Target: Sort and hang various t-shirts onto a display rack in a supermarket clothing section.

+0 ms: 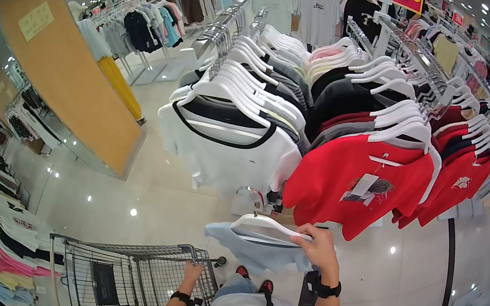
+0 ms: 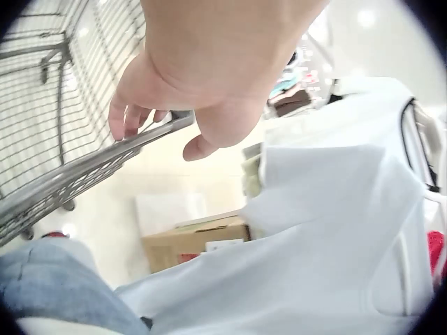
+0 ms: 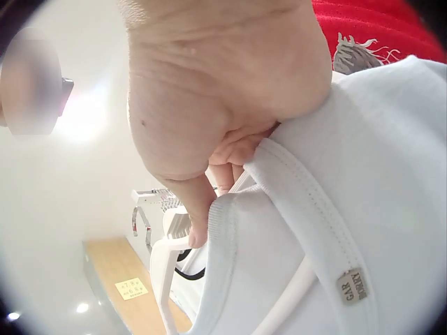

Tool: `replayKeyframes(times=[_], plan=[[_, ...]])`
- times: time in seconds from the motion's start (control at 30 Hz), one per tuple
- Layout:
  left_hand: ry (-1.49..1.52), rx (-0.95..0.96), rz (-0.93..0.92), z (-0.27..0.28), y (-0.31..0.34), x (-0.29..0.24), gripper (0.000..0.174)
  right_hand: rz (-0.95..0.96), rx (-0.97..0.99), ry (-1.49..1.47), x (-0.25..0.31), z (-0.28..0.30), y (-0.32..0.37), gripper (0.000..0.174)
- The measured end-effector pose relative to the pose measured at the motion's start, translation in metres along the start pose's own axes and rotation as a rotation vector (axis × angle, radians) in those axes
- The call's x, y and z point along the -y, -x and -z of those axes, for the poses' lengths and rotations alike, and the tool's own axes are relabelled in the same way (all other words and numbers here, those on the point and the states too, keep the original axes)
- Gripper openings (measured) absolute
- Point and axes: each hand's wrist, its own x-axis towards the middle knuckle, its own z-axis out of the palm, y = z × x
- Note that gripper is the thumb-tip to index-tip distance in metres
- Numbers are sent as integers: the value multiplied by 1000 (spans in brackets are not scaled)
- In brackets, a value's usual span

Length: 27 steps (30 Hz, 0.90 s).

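Note:
My right hand (image 1: pixel 320 249) grips one shoulder of a white hanger (image 1: pixel 266 222) that carries a pale blue T-shirt (image 1: pixel 264 257). In the right wrist view, the thumb lies along the hanger at the ribbed neckline, and a small grey label (image 3: pixel 351 287) shows beside it. My left hand (image 2: pixel 209 70) grips the metal rim of a shopping cart (image 2: pixel 105 153), fingers over the inner side and thumb on the outer. The pale blue cloth hangs right beside this hand in the left wrist view.
Just ahead stands a rack with a white black-trimmed shirt (image 1: pixel 235 151) and a red shirt (image 1: pixel 362 184) in front. A cardboard box (image 2: pixel 195 241) lies on the floor below. A wooden pillar (image 1: pixel 68 54) rises at the left, with more clothes racks behind.

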Motion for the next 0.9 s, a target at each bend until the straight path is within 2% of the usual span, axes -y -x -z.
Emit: replayKeyframes(times=[0.07, 0.13, 0.2, 0.23, 0.3, 0.33, 0.4, 0.43, 0.53, 0.63, 0.67, 0.73, 0.77, 0.83, 0.9], plan=[[33, -286, -345, 30, 26, -36, 47, -13, -1, -9, 1, 6, 4, 26], [158, -296, -490, 77, 85, -124, 41, -32, 14, -20, 2, 5, 11, 26], [255, -172, -584, 105, 122, -187, 36, -74, 40, -70, 1, 6, 13, 26], [260, -177, -582, 110, 130, -210, 36, -69, 45, -69, -1, 4, 14, 26], [12, -109, -1151, 112, 143, -244, 33, -37, 4, -138, -1, -2, 14, 25], [9, -117, -1153, 108, 145, -251, 33, -30, 4, -143, 1, -2, 13, 25], [-51, 173, -1125, 93, 155, -268, 29, -45, 40, -65, 2, 1, 11, 26], [-156, 260, -982, 92, 163, -277, 26, -41, 42, -65, -3, 3, 9, 26], [-120, 230, -1008, 78, 175, -278, 25, -10, 62, -126, -16, 10, 12, 25], [-133, 280, -1023, 74, 191, -280, 26, -61, 264, -193, -6, 28, 14, 32], [-128, 282, -1024, 71, 197, -282, 26, -62, 264, -188, 2, 28, 14, 32], [-88, 470, -1054, 63, 208, -285, 24, -108, 366, -204, 16, 23, 15, 42], [-91, 468, -1053, 60, 214, -288, 24, -60, 302, -159, 13, 10, 17, 54], [-4, 563, -1071, 57, 220, -296, 22, -99, 259, -199, 9, 2, 23, 58], [25, 537, -1061, 58, 211, -291, 21, -133, 213, -231, 10, 0, 23, 61]])
